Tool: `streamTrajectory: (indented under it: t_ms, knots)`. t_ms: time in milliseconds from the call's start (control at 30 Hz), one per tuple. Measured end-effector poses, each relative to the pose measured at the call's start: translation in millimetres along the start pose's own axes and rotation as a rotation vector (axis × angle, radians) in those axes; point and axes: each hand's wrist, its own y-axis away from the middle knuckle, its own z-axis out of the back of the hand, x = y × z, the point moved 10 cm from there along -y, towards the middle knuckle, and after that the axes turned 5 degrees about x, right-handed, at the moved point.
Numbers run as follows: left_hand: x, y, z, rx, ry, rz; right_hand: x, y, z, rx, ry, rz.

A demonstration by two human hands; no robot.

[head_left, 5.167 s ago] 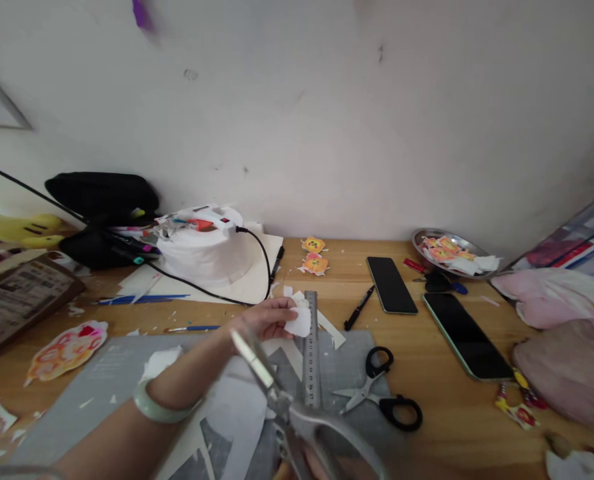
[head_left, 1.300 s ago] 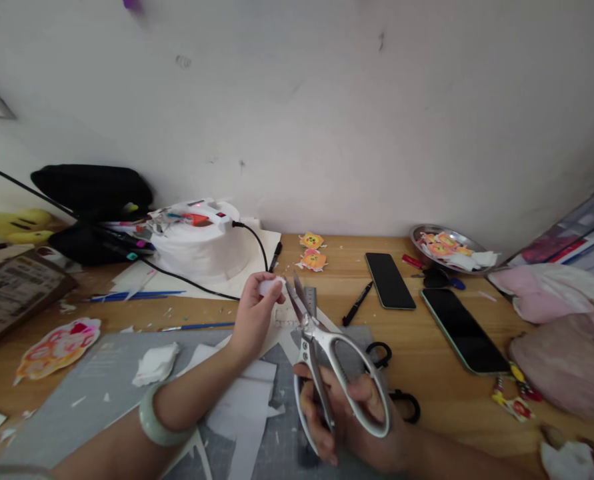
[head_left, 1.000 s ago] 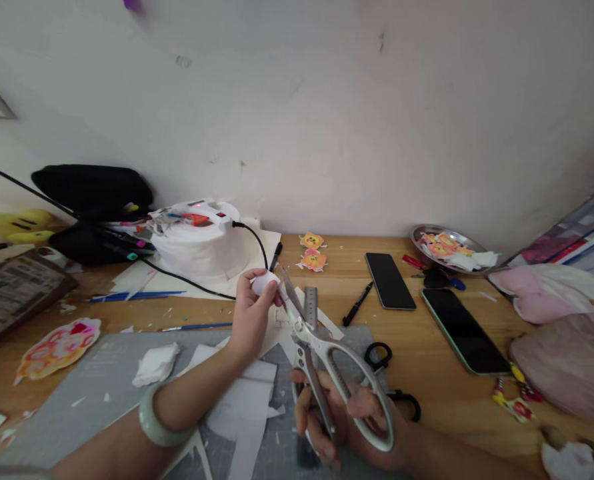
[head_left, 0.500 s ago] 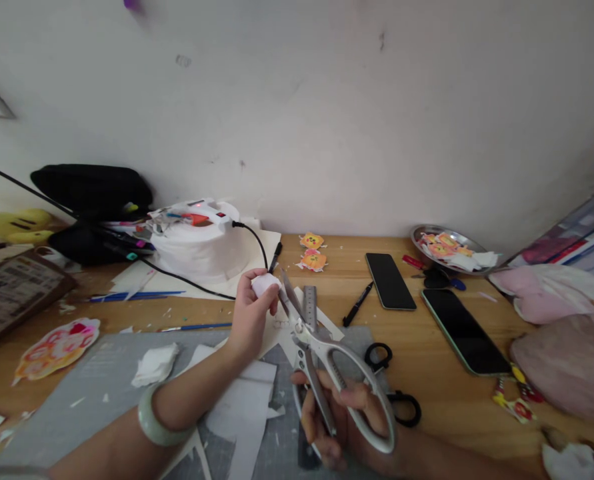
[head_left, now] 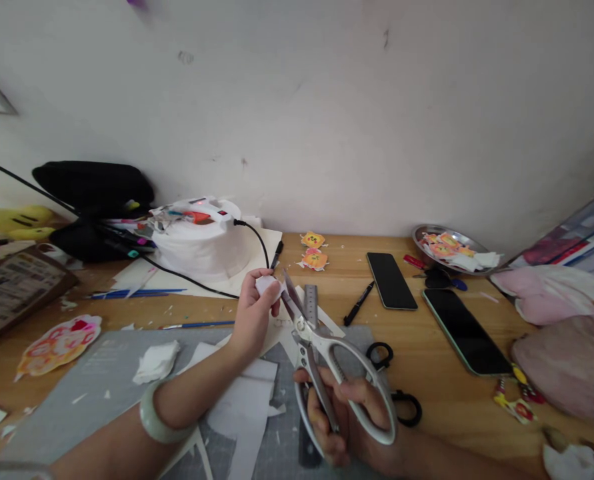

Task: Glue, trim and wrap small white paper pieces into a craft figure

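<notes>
My left hand (head_left: 257, 307) pinches a small white paper piece (head_left: 268, 289) between thumb and fingers. Large silver scissors (head_left: 301, 327) are in my right hand (head_left: 347, 413), with its fingers through and around the handles. Their blades are slightly apart, tips up beside the paper piece. Below the scissors, a metal ruler (head_left: 311, 303) lies partly hidden, along with black-handled scissors (head_left: 407, 409). White paper sheets (head_left: 241, 400) and a folded white stack (head_left: 157, 362) rest on the grey cutting mat (head_left: 101, 373).
A white roll (head_left: 197, 250) with a glue gun (head_left: 217, 215) and its black cable stands behind my left hand. Two phones (head_left: 391, 280), a black pen (head_left: 359, 303) and a metal bowl (head_left: 457, 250) of cutouts are right. A painted cutout (head_left: 59, 345) lies left.
The scissor blades look slightly closer together. The paper piece has turned a little in my left hand, and the view has shifted slightly.
</notes>
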Motion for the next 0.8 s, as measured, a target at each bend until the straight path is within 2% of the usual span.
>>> streamTrajectory:
  t_ms: [800]
  knots:
    - [0.7, -0.1, -3.1, 0.028, 0.008, 0.025, -2.6, 0.7, 6.3, -0.028, 0.009, -0.011]
